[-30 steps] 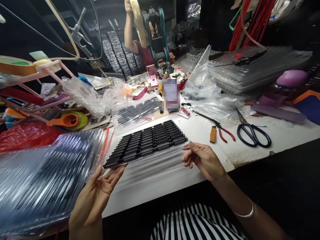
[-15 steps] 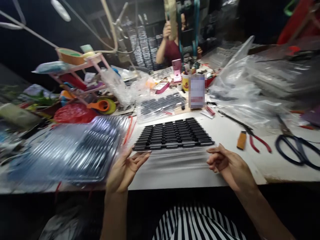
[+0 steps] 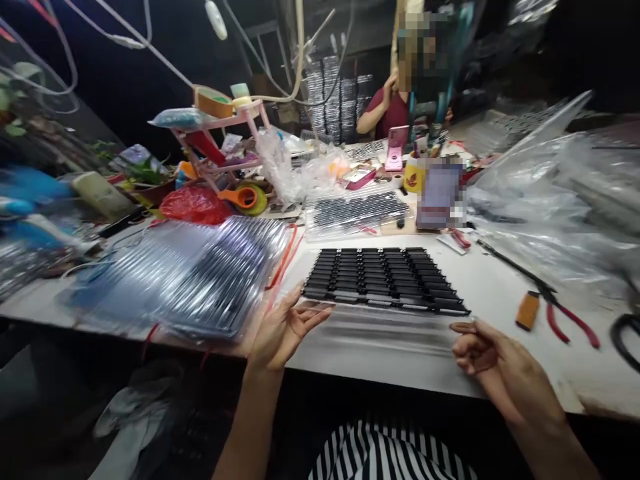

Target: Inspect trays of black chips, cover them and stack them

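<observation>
A clear plastic tray (image 3: 385, 321) filled with rows of black strips (image 3: 383, 277) is held over the white table top in front of me. My left hand (image 3: 285, 327) grips its near left corner, thumb on the edge and fingers under it. At the near right corner my right hand (image 3: 487, 350) pinches the tray, with its other fingers curled in. To the left lies a stack of clear trays (image 3: 200, 273) with dark strips, wrapped in plastic. Behind the held tray rests another clear tray (image 3: 357, 210) of dark strips.
Red-handled pliers (image 3: 555, 307), an orange lighter (image 3: 528, 311) and black-handled scissors (image 3: 625, 340) lie at the right. Clear plastic sheets (image 3: 545, 180) heap up behind them. A phone (image 3: 439, 193) stands before a yellow mug (image 3: 414, 173). Across the table sits a person (image 3: 387, 113).
The view has turned to the left, so the table and its things sit further right in the picture. Both hands keep hold of the tray, which appears slightly more tilted.
</observation>
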Demonstrator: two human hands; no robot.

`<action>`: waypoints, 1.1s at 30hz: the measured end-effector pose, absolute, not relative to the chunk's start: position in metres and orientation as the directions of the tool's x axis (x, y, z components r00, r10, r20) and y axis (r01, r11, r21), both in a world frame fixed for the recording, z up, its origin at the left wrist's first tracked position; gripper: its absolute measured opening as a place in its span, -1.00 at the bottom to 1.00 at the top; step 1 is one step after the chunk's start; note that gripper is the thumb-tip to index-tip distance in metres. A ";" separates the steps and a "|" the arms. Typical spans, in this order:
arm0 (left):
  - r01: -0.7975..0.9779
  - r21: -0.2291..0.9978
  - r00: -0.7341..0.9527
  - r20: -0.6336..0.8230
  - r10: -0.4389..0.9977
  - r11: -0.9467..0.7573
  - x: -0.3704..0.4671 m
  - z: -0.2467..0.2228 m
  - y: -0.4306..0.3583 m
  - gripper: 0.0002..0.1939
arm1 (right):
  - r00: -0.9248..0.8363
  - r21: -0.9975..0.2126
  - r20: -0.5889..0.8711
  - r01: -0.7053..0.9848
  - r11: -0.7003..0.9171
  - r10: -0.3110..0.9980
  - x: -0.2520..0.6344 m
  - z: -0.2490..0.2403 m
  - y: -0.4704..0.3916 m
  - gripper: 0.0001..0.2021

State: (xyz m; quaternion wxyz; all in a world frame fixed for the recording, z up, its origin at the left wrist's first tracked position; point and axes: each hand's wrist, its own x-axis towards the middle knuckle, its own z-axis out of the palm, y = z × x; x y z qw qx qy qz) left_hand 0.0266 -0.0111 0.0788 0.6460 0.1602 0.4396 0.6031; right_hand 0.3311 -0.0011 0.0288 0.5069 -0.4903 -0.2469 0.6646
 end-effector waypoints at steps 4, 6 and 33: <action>-0.611 0.762 -0.197 -0.409 0.891 0.215 0.004 0.059 -0.020 -0.62 | -0.163 -0.847 -0.379 -0.336 -0.412 0.911 0.321 0.028 -0.034 -0.61; -0.624 0.754 -0.257 -0.447 0.857 0.206 -0.010 0.044 -0.021 -0.60 | -0.240 -0.838 -0.397 -0.298 -0.457 0.886 0.311 0.017 -0.052 -0.54; -0.205 0.972 -0.464 -0.202 0.863 0.117 0.086 0.002 -0.082 -0.30 | -0.409 -0.676 0.121 0.634 0.377 0.905 0.320 0.031 0.092 -0.66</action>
